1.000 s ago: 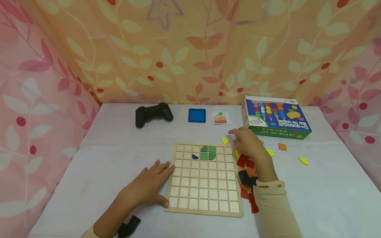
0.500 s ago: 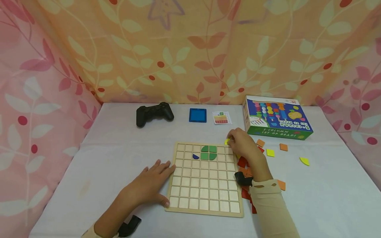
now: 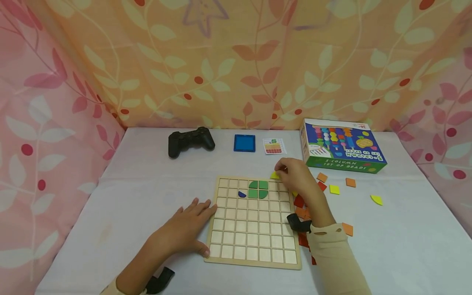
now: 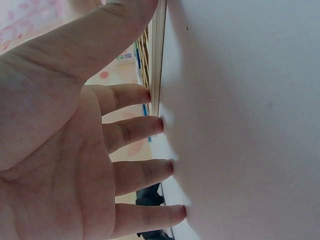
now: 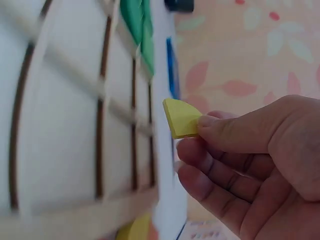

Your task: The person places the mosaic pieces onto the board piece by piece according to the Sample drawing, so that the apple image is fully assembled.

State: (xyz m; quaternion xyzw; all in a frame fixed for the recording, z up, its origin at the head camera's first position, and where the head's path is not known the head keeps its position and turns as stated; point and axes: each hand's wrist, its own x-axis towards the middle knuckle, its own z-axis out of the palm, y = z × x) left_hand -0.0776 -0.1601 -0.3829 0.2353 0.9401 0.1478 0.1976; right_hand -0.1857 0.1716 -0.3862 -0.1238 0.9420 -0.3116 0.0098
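The right hand (image 3: 298, 177) pinches a small yellow piece (image 3: 274, 175) between thumb and fingertips, holding it just above the far right corner of the wooden grid board (image 3: 254, 223); the right wrist view shows the yellow piece (image 5: 181, 118) as a quarter-round shape gripped at one edge, clear of the board's cells. The left hand (image 3: 186, 229) lies flat with straight fingers on the white surface (image 3: 147, 192), its fingertips (image 4: 159, 125) touching the board's left edge and its thumb at the near left corner. On the board, a cluster of green pieces (image 3: 257, 189) fills cells near the far edge, with a small blue piece (image 3: 241, 194) just to their left. Loose red, orange and yellow pieces (image 3: 333, 189) lie scattered on the surface to the right of the board, partly under the right forearm. Farther back stand a black game controller (image 3: 190, 141), a blue square tray (image 3: 244, 143), a small pattern card (image 3: 274, 146) and a colourful toy box (image 3: 341, 145).
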